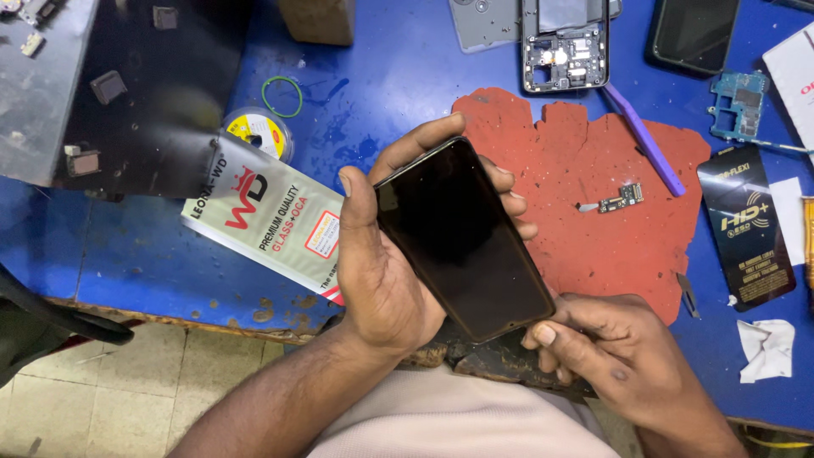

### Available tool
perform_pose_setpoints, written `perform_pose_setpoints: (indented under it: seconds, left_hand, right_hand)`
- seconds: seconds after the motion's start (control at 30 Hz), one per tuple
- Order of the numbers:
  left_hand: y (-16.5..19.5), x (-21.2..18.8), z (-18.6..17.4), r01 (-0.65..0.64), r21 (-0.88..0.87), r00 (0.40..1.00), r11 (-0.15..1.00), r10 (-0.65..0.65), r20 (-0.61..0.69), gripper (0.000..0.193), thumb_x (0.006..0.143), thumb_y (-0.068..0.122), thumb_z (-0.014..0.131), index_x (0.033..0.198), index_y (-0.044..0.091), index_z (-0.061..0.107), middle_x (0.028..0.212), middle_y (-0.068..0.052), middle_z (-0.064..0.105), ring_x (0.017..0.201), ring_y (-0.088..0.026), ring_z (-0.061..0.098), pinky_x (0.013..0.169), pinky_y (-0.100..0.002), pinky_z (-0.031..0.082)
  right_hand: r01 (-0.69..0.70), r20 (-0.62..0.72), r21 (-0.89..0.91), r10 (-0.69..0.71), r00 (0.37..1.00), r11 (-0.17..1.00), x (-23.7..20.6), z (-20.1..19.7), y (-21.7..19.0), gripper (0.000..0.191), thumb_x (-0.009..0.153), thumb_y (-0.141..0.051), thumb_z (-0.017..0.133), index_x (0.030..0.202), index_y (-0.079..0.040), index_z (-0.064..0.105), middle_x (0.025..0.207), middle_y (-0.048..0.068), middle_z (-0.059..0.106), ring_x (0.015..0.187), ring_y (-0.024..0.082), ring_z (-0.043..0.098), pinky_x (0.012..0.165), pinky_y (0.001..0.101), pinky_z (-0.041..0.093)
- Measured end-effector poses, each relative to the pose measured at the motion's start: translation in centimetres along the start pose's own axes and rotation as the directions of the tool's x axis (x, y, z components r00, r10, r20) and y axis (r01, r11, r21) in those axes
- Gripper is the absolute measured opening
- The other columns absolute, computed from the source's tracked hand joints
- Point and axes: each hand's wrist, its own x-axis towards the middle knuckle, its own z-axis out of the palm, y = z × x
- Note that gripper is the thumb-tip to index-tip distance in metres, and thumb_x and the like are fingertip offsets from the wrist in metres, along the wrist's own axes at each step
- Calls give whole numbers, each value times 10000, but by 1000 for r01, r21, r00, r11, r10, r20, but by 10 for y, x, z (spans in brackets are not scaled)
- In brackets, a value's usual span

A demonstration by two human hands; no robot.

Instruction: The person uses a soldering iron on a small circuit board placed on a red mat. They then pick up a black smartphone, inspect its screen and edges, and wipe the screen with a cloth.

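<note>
Left hand (pixel 381 280) is closed around a dark smartphone (pixel 462 237), screen up, held above the near edge of the blue counter (pixel 153 246). Right hand (pixel 615 352) pinches the phone's lower corner with its fingertips. Judged step: handling the phone's lower edge. Next move calls for a steady left grip and light fingertip pressure.

We see black glossy phone (pixel 462 237) | blue tabletop (pixel 407 76) | red ragged mat (pixel 593 220) | purple pry tool (pixel 644 140) | green rubber band (pixel 281 96) | white-and-red printed box (pixel 267 220)
</note>
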Motion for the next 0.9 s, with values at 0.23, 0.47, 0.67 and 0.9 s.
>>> perform_pose_setpoints:
  seconds: [0.23,0.47,0.67,0.9]
  left_hand:
    - [-4,-1,-2,-17,-44,1000,999,16,-15,691,1178,606,330,1499,-2,400,1203,-224,654,1121,-284,686,1012,-492,592]
    - [-6,0,-1,-31,-34,999,999,30,-27,688,1177,604,345,1491,-5,410,1152,-207,627,1108,-279,682,1003,-478,593]
    - [-5,0,-1,-35,-13,998,999,34,-45,687,1164,603,355,1486,0,414,1186,-228,656,1098,-275,681,999,-471,589]
    - [-6,-1,-2,-44,-39,998,998,42,-52,671,1177,596,357,1461,-7,431,1171,-223,660,1087,-280,683,993,-472,587]
  right_hand:
    - [80,13,59,-81,997,995,-2,-2,10,189,888,-48,626,921,71,770,756,67,720,654,92,613,568,253,495]
    - [-45,-85,13,46,995,999,-2,7,4,172,901,-102,663,890,47,746,626,96,693,566,118,580,515,268,459]
    - [-53,-131,93,65,989,994,-3,21,0,160,898,-83,679,884,60,749,621,77,655,562,125,569,512,277,453]
    - [-42,-140,78,53,989,996,-5,21,3,128,864,-33,671,850,71,744,621,66,647,560,116,540,506,277,438]
